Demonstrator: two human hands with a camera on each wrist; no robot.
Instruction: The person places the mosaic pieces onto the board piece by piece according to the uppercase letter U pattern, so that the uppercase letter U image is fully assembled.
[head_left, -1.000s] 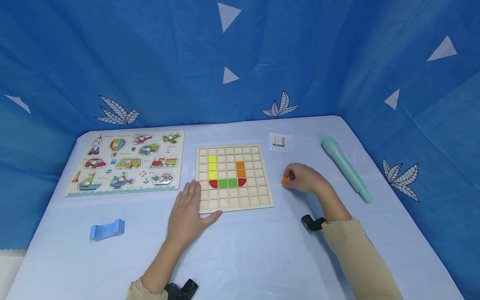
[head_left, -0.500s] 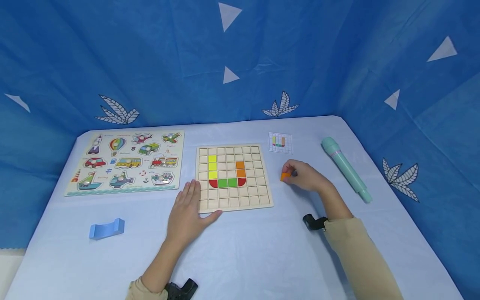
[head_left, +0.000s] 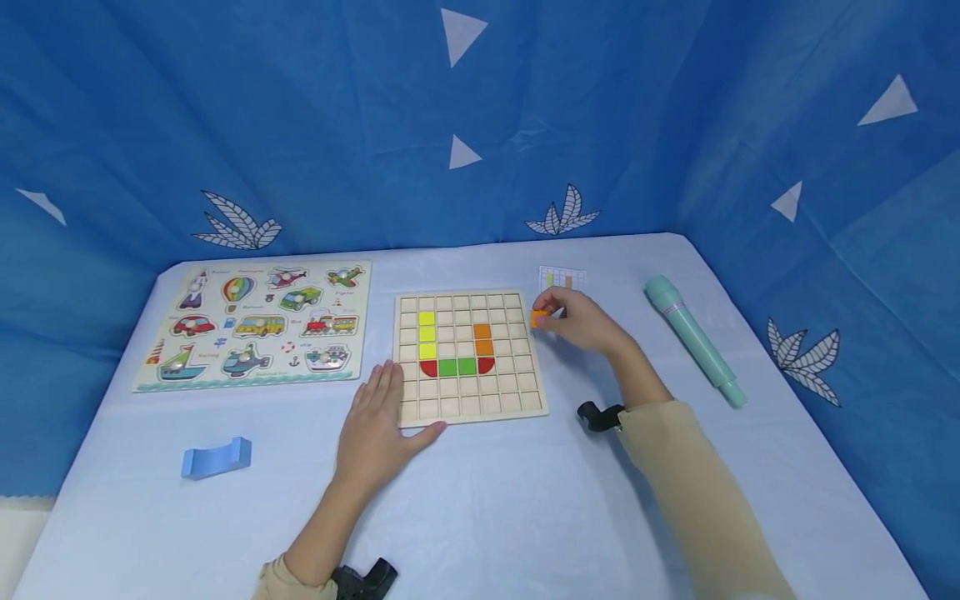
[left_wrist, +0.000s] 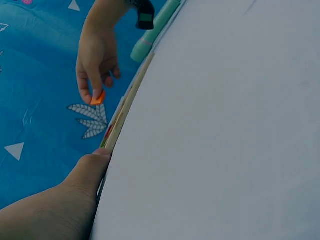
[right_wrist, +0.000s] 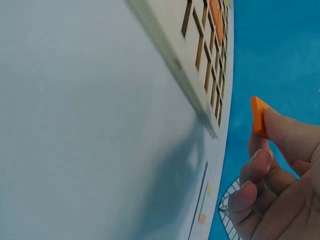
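Note:
A wooden grid board lies mid-table with yellow, green, red and orange tiles set in its cells in a U shape. My left hand rests flat on the board's left edge, fingers straight, thumb along the near edge. Between thumb and fingertip my right hand pinches an orange tile, raised above the table by the board's right edge. Partly behind that hand lies a small pattern card, its lower part hidden. In the left wrist view the pinched tile shows beyond the board's edge.
A picture puzzle board with vehicle pieces lies at the left. Nearer stands a blue curved block. A mint-green microphone-shaped toy lies at the right. Blue curtains border the table's back and right side.
My right hand has lifted the orange tile and carried it left and away from me, to the board's right edge, now covering part of the card. The left hand stays put.

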